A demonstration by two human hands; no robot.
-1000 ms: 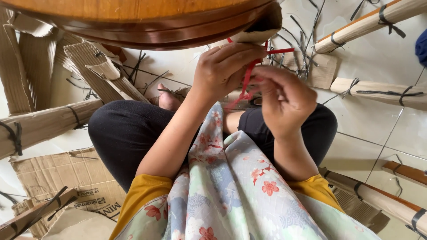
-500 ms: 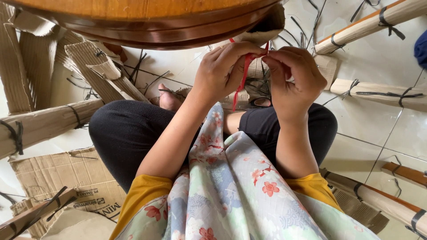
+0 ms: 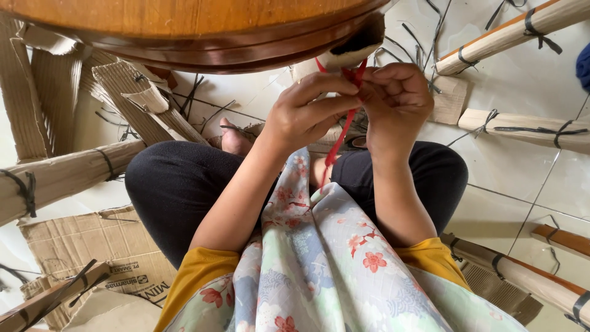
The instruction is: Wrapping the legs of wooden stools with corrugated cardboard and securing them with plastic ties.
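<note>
Red strap (image 3: 344, 126) | both hands raised together, left (image 3: 307, 117) and right (image 3: 396, 101) pinching it

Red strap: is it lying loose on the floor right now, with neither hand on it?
No. Both the left hand and right hand pinch the red strap just below the wooden tabletop's edge.

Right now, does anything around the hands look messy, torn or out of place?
Yes. Black strap offcuts lie scattered on the tiled floor, and torn cardboard sits flattened beside the knee. At the wooden table's rim, both hands' fingers pinch a red strap over a paper-wrapped part.
</note>
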